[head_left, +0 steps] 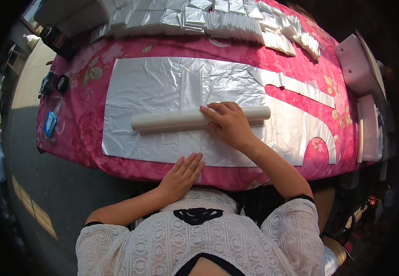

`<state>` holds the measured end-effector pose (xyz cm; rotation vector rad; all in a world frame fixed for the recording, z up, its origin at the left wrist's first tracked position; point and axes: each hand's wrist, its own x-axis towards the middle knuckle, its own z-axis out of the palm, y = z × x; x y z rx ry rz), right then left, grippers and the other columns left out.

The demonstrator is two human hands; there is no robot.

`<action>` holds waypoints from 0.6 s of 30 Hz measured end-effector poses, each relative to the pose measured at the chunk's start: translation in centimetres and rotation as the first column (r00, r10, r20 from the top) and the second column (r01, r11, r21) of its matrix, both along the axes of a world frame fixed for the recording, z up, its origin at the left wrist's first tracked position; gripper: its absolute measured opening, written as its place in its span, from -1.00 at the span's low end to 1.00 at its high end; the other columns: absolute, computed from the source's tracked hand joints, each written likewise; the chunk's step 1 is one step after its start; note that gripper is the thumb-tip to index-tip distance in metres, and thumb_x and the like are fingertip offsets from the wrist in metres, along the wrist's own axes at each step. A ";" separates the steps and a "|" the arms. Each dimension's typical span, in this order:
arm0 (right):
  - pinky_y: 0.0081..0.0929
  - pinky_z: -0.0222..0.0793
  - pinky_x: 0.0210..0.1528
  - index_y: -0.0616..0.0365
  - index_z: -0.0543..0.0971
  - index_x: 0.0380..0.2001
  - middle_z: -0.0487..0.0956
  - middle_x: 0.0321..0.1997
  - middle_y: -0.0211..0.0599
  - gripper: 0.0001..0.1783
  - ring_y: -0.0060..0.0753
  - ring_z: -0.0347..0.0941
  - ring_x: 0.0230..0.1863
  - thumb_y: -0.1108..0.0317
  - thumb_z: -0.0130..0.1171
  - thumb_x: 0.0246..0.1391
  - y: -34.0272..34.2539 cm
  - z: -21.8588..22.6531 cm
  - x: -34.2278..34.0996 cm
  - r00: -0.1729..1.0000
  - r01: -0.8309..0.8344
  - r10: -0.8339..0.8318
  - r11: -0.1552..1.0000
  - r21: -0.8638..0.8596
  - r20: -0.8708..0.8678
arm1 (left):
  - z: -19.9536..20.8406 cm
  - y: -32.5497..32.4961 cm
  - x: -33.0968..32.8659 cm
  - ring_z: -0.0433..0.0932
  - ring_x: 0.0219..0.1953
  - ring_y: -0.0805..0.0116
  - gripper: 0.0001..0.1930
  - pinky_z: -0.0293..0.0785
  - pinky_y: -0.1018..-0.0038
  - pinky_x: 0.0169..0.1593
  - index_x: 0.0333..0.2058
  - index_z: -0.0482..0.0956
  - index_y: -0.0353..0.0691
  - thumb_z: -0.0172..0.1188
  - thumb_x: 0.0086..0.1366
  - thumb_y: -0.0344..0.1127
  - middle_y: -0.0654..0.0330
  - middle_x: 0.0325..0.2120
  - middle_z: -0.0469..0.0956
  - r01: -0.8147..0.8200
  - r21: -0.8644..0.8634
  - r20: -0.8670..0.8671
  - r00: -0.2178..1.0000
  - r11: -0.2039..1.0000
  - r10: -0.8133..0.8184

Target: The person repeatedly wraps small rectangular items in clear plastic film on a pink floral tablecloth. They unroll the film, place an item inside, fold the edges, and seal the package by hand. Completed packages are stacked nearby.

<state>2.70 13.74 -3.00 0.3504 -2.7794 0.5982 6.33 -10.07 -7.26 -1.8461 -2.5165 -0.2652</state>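
Note:
A thin white plastic sheet [139,87], cut like an apron with curved openings and straps at its right end, lies spread on the table. Across its middle rests a long, smooth white roll [162,120], tilted slightly up to the right. My right hand [229,123] grips the roll right of its centre, fingers curled over the top. At the sheet's near edge, my left hand [185,171] lies flat with its fingers stretched out and nothing in it. A narrow folded white strip [191,85] runs from the far side of the sheet toward the roll.
Many folded white plastic packets [185,20] are stacked along the far edge of the pink flowered tablecloth [82,133]. At left are a black bottle [57,40], a tape roll [63,83] and a small blue packet [50,124]. White boxes [358,64] stand at right.

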 end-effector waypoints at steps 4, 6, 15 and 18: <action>-0.31 0.21 0.07 -0.06 0.48 -0.03 0.49 -0.06 -0.33 -0.52 -0.18 0.34 -0.04 0.41 0.13 -0.13 2.3 -1.2 -7.8 0.996 0.051 -0.050 0.999 0.011 -0.078 | 0.4 -0.2 -0.2 0.05 0.27 0.05 -0.47 -0.05 0.15 0.25 0.10 0.22 -0.36 -0.09 0.10 -0.35 -0.07 0.19 0.11 0.037 -0.041 0.010 0.999 0.998 -0.037; -0.28 0.19 0.12 -0.02 0.47 -0.03 0.44 -0.01 -0.25 -0.51 -0.12 0.29 0.03 0.42 0.12 -0.14 3.2 -0.9 -10.2 0.991 0.081 -0.077 0.996 0.037 -0.113 | 1.0 -0.6 -0.7 0.12 0.23 0.06 -0.48 0.02 0.18 0.23 0.08 0.25 -0.37 -0.05 0.09 -0.36 -0.06 0.17 0.15 0.108 0.020 0.033 0.994 0.994 -0.109; -0.36 0.32 0.00 0.16 0.48 -0.15 0.44 -0.07 -0.21 -0.51 -0.15 0.32 -0.02 0.64 0.02 -0.30 -1.9 0.6 0.0 0.895 -0.314 0.374 0.915 -0.254 0.244 | 2.4 -3.2 -3.7 0.48 -0.16 0.20 -0.67 0.45 0.33 -0.05 -0.22 0.48 -0.33 0.18 -0.03 -0.41 0.09 -0.21 0.46 0.212 0.280 0.185 0.945 0.936 -0.270; -0.35 0.31 0.03 0.17 0.46 -0.11 0.42 -0.02 -0.20 -0.48 -0.16 0.31 0.02 0.60 0.05 -0.31 -3.1 0.0 2.3 0.911 -0.325 0.360 0.927 -0.188 0.201 | 2.8 -3.4 -4.6 0.49 -0.16 0.22 -0.76 0.45 0.36 -0.04 -0.30 0.49 -0.32 0.16 -0.01 -0.42 0.10 -0.23 0.48 0.250 0.287 0.205 0.927 0.925 -0.314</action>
